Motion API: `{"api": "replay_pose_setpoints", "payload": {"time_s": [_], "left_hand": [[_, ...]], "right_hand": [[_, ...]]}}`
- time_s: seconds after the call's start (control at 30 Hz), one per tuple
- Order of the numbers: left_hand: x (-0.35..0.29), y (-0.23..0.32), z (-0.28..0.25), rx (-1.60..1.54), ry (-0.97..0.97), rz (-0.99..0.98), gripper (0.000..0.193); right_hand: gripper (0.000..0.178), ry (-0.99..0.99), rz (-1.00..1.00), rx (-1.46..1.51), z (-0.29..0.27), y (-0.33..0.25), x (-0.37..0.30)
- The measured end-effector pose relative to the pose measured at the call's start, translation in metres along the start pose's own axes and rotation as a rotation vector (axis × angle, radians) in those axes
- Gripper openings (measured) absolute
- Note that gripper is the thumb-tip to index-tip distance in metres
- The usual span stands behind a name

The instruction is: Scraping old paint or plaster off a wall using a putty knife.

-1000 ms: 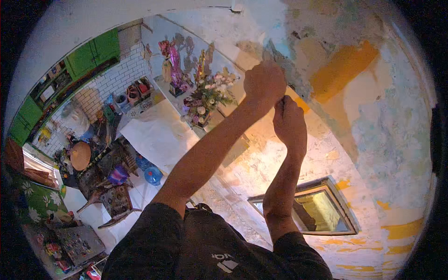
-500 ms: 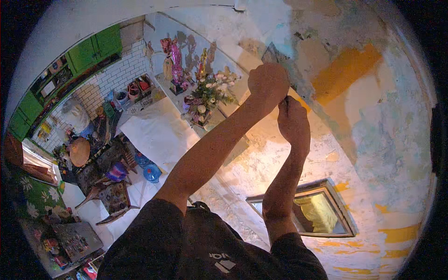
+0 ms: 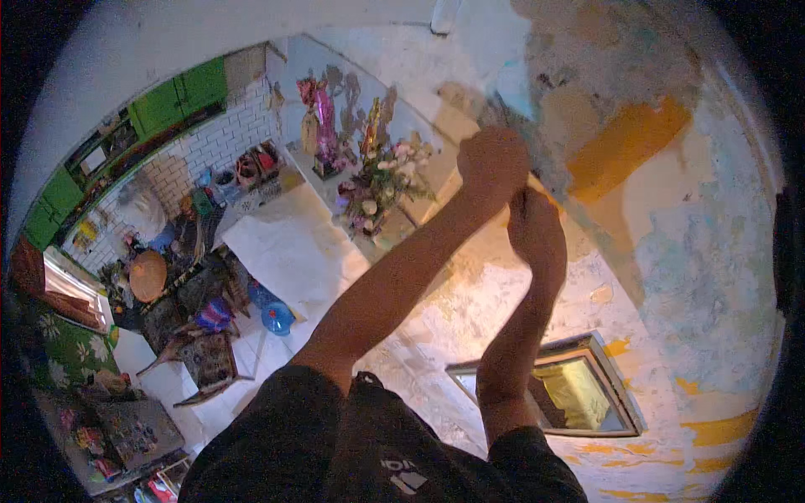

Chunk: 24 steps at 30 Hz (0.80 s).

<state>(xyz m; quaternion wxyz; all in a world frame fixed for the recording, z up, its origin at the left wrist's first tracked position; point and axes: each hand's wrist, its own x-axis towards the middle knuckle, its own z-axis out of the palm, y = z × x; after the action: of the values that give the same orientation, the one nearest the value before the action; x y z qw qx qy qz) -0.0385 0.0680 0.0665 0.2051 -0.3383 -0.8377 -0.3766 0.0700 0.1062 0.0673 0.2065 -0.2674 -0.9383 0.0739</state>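
Both my arms are raised toward a patchy wall [image 3: 671, 226] with bare plaster and orange and bluish blotches. My left hand [image 3: 493, 163] is closed in a fist against its upper part. Just below it and to the right, my right hand [image 3: 537, 226] is also closed, its fingers bent tightly together and close to the left wrist. Whatever either hand holds is hidden by the fingers. A dark grey, pointed shape shows beyond my left fist; I cannot tell whether it is a tool's blade or a shadow.
A framed opening [image 3: 579, 390] lies beside my right forearm. To the left are a vase of flowers [image 3: 377, 184], a white-covered table [image 3: 289, 243], a blue water bottle [image 3: 277, 317], a wooden chair [image 3: 208, 365] and green cabinets [image 3: 172, 101].
Both closed hands sit slightly lower and farther right in the picture. The whole room has shifted the same way, as the view moved a little.
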Motion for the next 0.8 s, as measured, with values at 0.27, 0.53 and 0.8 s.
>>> {"api": "replay_pose_setpoints", "payload": {"time_s": [0.27,0.53,0.8], "left_hand": [[-0.003,0.011,-0.004,-0.058,-0.097,0.017,0.020],[0.002,-0.006,-0.001,-0.014,-0.003,-0.011,0.025],[-0.007,-0.012,0.005,-0.117,-0.034,-0.027,0.047]], "right_hand": [[0.027,0.031,-0.023,0.059,-0.011,0.003,-0.013],[0.030,-0.009,-0.120,0.048,0.009,0.013,0.000],[0.032,0.032,-0.099,0.158,0.005,0.017,-0.009]]}}
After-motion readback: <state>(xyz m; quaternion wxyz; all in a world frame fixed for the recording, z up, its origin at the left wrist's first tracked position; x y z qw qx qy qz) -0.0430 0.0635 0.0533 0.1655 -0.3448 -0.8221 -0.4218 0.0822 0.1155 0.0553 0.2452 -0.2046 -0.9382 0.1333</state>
